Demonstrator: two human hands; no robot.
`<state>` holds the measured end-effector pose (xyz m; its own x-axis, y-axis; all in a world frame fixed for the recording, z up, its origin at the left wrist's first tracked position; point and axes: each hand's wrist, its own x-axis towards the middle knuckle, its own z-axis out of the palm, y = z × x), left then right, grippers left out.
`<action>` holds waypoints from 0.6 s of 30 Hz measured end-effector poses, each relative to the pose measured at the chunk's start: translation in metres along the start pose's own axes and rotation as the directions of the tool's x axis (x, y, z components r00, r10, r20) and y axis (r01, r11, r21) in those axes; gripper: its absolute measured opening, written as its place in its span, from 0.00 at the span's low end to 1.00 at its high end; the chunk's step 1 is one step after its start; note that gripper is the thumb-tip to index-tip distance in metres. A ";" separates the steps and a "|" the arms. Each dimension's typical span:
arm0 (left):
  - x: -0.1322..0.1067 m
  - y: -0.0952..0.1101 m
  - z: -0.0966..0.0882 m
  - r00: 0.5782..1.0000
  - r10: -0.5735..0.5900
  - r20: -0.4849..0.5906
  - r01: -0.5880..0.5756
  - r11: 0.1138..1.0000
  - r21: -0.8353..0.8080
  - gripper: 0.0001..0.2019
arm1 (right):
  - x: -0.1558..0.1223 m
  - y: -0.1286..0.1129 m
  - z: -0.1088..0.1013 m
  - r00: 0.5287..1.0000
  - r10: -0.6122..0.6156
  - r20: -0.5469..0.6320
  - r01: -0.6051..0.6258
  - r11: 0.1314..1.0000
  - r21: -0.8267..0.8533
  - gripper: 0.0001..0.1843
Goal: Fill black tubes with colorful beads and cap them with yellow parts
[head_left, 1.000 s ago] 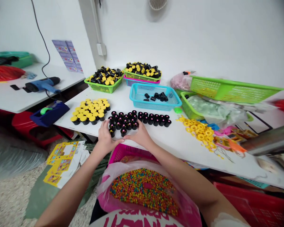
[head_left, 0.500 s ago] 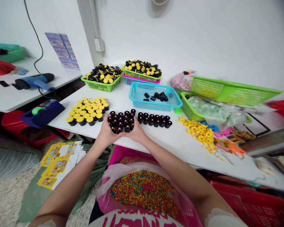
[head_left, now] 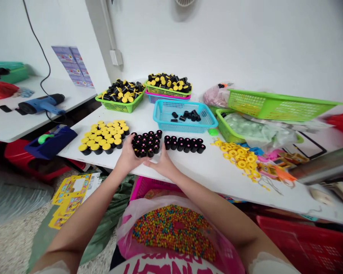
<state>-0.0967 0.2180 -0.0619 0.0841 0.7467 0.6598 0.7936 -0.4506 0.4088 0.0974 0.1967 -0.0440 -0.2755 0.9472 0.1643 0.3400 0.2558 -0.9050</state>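
Note:
A tight cluster of small black cylindrical cups (head_left: 145, 142), pink dots showing in their tops, stands upright on the white table (head_left: 200, 169). My left hand (head_left: 129, 155) curves along the cluster's left side, touching it, its thumb stretched along the front. On the other side my right hand (head_left: 163, 161) has its fingers and thumb apart, with a narrow gap to the cups. Both thumbs meet at the front edge. Right of that hand stand two rows of similar black cups (head_left: 184, 144). Left of the cluster is a block of black cups with yellow lids (head_left: 103, 137).
Green baskets (head_left: 121, 106) of yellow-lidded cups stand behind. A blue basket (head_left: 185, 125) holds several black pieces. Yellow rings (head_left: 240, 158) lie to the right. Below the table edge, a bag of colourful beads (head_left: 171, 228) rests in a pink basket. A blue heat gun (head_left: 42, 103) lies on the left table.
My right hand has loosened and moved slightly away from the cluster's right side. My left hand stays against it. The whole view has shifted a little.

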 end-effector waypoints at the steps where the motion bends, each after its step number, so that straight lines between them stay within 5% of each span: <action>1: -0.003 0.002 -0.003 0.999 0.034 -0.005 -0.034 0.999 0.032 0.59 | -0.014 -0.005 -0.005 0.999 0.029 0.020 -0.029 1.000 -0.012 0.64; 5: -0.013 0.025 -0.019 0.988 0.152 -0.023 -0.146 0.973 0.179 0.52 | -0.086 -0.029 -0.035 0.979 -0.099 0.178 0.116 0.989 -0.093 0.29; 6: -0.013 0.035 -0.023 0.984 0.176 -0.022 -0.168 0.964 0.207 0.45 | -0.104 -0.032 -0.042 0.944 -0.106 0.312 0.147 0.983 -0.111 0.19; 8: -0.010 0.058 -0.025 0.969 0.245 0.018 -0.244 0.948 0.204 0.28 | -0.136 -0.031 -0.052 0.795 -0.064 0.603 0.224 0.955 -0.193 0.13; 10: 0.000 0.084 -0.020 0.944 0.311 0.111 -0.325 0.935 0.141 0.16 | -0.160 -0.019 -0.053 0.672 0.092 0.735 0.286 0.882 -0.373 0.13; 11: 0.007 0.096 -0.015 0.935 0.315 0.160 -0.336 0.934 0.124 0.15 | -0.169 -0.010 -0.051 0.655 0.178 0.734 0.307 0.826 -0.474 0.15; 14: 0.036 0.125 0.010 0.950 0.190 0.248 -0.244 0.947 0.211 0.14 | -0.187 0.014 -0.042 0.686 0.295 0.666 0.316 0.703 -0.637 0.21; 18: 0.082 0.136 0.048 0.906 0.089 0.415 -0.203 0.950 0.238 0.22 | -0.194 0.016 -0.041 0.741 0.232 0.630 0.293 0.732 -0.615 0.18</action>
<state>0.0470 0.2418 0.0179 0.3968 0.8390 0.3724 0.8803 -0.4627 0.1044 0.1937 0.0249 -0.0743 -0.6915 0.6398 -0.3353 0.7211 0.5837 -0.3733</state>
